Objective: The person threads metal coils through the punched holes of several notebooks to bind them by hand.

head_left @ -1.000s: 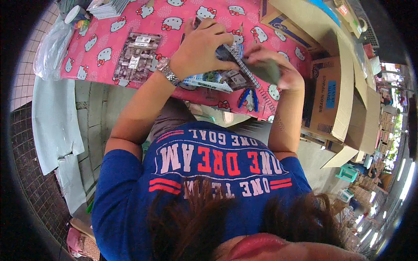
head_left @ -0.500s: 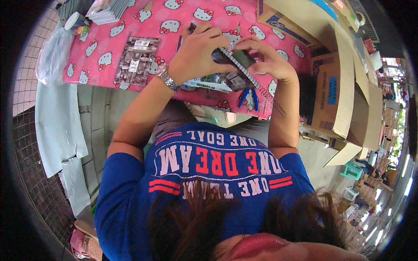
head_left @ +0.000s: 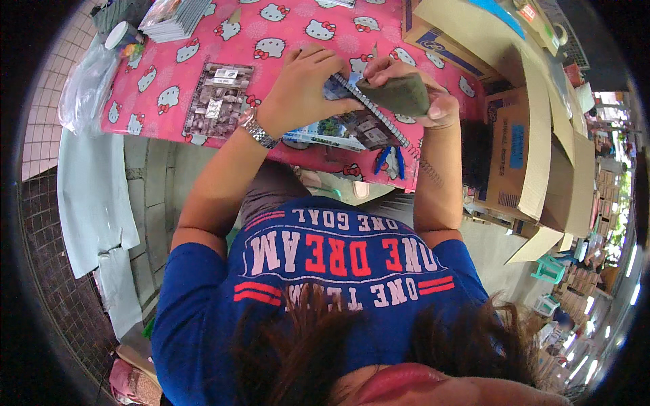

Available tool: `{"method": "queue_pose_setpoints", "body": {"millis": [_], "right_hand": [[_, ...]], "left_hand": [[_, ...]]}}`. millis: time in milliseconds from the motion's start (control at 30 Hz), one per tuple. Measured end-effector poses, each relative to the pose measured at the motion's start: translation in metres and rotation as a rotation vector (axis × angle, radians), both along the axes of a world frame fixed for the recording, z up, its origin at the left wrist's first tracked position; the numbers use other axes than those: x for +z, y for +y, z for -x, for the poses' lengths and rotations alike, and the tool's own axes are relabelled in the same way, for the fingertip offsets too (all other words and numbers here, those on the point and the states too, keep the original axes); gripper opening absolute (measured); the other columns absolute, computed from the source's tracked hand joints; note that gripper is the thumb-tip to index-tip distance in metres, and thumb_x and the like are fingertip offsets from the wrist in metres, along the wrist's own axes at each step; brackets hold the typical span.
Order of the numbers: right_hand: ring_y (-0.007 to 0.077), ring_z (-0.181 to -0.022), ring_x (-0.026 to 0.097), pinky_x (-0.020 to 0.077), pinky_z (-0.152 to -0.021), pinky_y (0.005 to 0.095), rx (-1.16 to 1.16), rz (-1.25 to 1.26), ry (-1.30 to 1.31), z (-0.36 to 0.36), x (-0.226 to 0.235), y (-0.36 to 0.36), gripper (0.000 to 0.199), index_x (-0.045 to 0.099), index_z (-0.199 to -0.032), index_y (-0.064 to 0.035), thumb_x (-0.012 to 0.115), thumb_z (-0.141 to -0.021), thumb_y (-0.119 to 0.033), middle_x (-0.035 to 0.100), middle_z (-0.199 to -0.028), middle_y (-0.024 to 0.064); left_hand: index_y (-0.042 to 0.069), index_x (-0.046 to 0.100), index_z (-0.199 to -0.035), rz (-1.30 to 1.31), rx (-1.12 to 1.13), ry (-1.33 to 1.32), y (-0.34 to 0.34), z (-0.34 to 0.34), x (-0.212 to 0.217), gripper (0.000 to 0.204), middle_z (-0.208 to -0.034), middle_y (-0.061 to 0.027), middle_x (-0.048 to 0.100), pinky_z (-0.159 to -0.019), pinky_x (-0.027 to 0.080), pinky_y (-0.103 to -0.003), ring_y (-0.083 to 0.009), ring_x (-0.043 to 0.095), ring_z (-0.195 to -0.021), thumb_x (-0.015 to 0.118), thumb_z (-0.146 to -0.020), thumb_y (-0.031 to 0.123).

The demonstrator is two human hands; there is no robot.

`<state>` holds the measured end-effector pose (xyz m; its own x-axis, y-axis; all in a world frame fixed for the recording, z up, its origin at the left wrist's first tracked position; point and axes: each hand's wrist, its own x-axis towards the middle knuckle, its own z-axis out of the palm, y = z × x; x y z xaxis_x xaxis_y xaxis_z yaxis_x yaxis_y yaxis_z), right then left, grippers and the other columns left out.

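Note:
My left hand (head_left: 298, 91) is closed on a spiral notebook (head_left: 371, 127) with a dark photo cover, held tilted above the table with its coil edge to the right. A length of wire coil (head_left: 428, 172) sticks out past the notebook's lower end. In my right hand (head_left: 441, 108) is a dark olive, rounded flat piece (head_left: 401, 95), gripped between fingers and thumb against or close beside the coil edge; its material is unclear. Beneath lie more picture-covered notebooks (head_left: 330, 137), partly hidden. Blue-handled pliers (head_left: 390, 162) rest near the table's front edge.
A pink patterned cloth (head_left: 162, 71) covers the table. Another spiral notebook (head_left: 215, 101) lies to the left, with a notebook stack (head_left: 175, 19) and paper cup (head_left: 122, 35) at the far left. Open cardboard boxes (head_left: 508, 149) stand along the right. A clear plastic bag (head_left: 84, 88) hangs at the left edge.
The olive piece in my right hand has turned and now shows its broad face. My right fingers have shifted along it. My left hand keeps the notebook in nearly the same place.

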<state>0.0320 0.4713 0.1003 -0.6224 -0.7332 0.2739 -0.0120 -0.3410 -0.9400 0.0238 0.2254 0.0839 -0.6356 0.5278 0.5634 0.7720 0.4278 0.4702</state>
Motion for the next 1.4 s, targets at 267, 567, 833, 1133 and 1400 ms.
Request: {"method": "queue_pose_setpoints", "body": {"millis": [267,567,833,1133,1400], "right_hand": [[0.0215,-0.114,0.055,0.0402,-0.099,0.0333,-0.027,-0.125,0.022,0.021,-0.003,-0.019,0.066,0.059,-0.125,0.0002,0.067,-0.066,-0.028,0.059,-0.122,0.0094],[0.0258,-0.117,0.053,0.0385,-0.102,0.0363,-0.178,-0.667,0.154,0.025,0.005,-0.027,0.079,0.059,-0.122,0.0027,0.068,-0.059,-0.044,0.055,-0.122,0.0150],[0.0210,-0.116,0.053,0.0384,-0.101,0.0349,-0.041,-0.076,-0.013,0.022,-0.005,-0.018,0.066,0.060,-0.124,-0.0012,0.069,-0.066,-0.032,0.060,-0.121,0.0089],[0.0236,-0.114,0.053,0.0397,-0.099,0.0345,-0.117,-0.321,0.102,0.026,0.002,-0.022,0.058,0.064,-0.118,-0.0024,0.068,-0.068,-0.031,0.057,-0.120,0.0092],[0.0384,-0.119,0.050,0.0410,-0.101,0.0455,-1.174,-1.535,0.197,-0.003,-0.142,0.089,0.064,0.060,-0.127,-0.0058,0.077,-0.073,-0.035,0.050,-0.132,0.0234]], "left_hand": [[0.003,0.061,-0.094,-0.016,0.008,-0.006,-0.027,0.017,-0.011,0.035,-0.093,-0.0075,0.059,-0.077,0.047,-0.035,-0.0269,0.057,-0.087,0.081,-0.070,0.021],[0.002,0.060,-0.100,-0.073,-0.177,-0.381,-0.032,0.020,-0.010,0.036,-0.090,-0.0062,0.057,-0.067,0.047,-0.030,-0.0159,0.057,-0.077,0.081,-0.075,0.016],[0.004,0.058,-0.110,-0.120,-0.195,-0.384,-0.029,0.016,-0.019,0.044,-0.095,-0.0046,0.061,-0.073,0.049,-0.029,-0.0141,0.058,-0.082,0.082,-0.076,0.016],[0.006,0.056,-0.109,-0.192,-0.179,-0.583,-0.024,0.017,-0.014,0.043,-0.092,-0.0020,0.059,-0.071,0.048,-0.026,-0.0087,0.054,-0.081,0.082,-0.077,0.017],[0.005,0.057,-0.104,-0.386,0.038,-0.531,-0.019,0.004,-0.020,0.027,-0.077,-0.0011,0.059,-0.057,0.048,-0.025,-0.0080,0.057,-0.062,0.074,-0.086,0.014]]}}
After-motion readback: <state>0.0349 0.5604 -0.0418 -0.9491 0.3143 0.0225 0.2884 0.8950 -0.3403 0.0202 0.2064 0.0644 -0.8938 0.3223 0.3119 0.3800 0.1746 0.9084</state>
